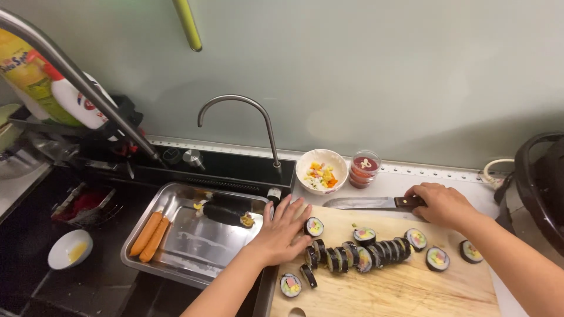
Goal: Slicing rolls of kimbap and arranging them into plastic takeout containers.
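Observation:
My left hand [281, 230] lies flat with fingers spread at the left end of a wooden cutting board [399, 290], its fingertips next to a cut seaweed rice roll slice [314, 226]. A row of sliced roll pieces [358, 253] lies across the board, with loose slices [437, 258] at the right and near the front left [290, 285]. My right hand [442, 203] rests on the dark handle of a large knife [361, 202] that lies flat on the counter behind the board.
A steel tray [194, 243] left of the board holds two sausages [151, 236] and an uncut roll [226, 213]. Behind are a faucet [247, 114], a white bowl of chopped fillings [321, 170], a cup of red sauce [364, 168] and a dark pot [543, 188] at right.

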